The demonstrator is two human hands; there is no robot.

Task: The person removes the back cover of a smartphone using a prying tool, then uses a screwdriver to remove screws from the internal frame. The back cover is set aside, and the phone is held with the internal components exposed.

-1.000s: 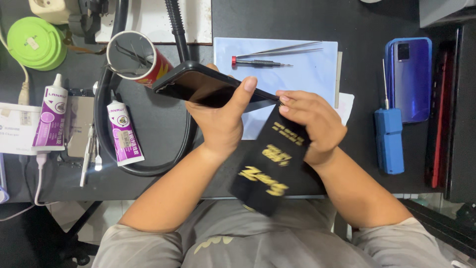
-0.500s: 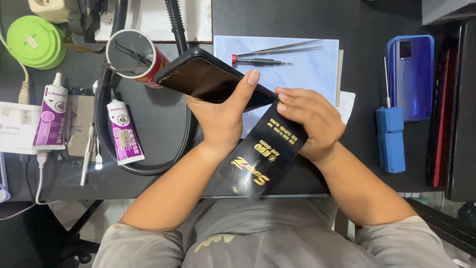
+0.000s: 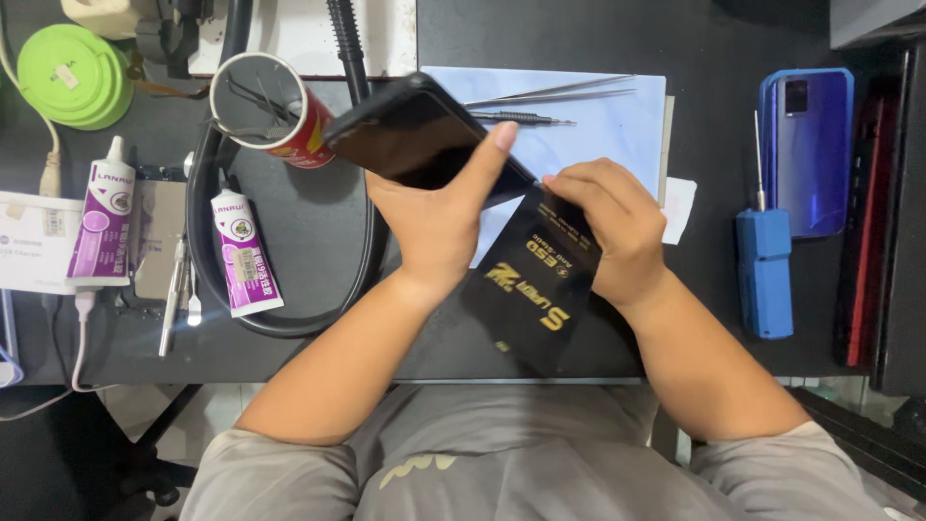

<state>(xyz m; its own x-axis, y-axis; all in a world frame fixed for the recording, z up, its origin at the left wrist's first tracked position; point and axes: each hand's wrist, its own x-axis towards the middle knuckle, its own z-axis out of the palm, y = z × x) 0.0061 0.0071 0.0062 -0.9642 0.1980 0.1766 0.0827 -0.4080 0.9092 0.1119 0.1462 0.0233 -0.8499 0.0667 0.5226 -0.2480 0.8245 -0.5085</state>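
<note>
Head view: looked steeply down from above, close over the desk (image 3: 318, 222)
Facing: twelve o'clock, away from the person
Shared: single view

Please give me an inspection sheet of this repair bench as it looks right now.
Surface: black desk with a pale blue mat.
Job's things: dark phone, tilted, held off the desk; thin black card with gold print at its lower edge.
Clutter: two purple-and-white tubes, red cup, tweezers, blue tool, blue phone, green round case.
Grippers: left hand grips the phone; right hand pinches the card.
Cables: black hose looping on the desk; white cable at the left.
Surroundings: grey clothing of the person below.
</note>
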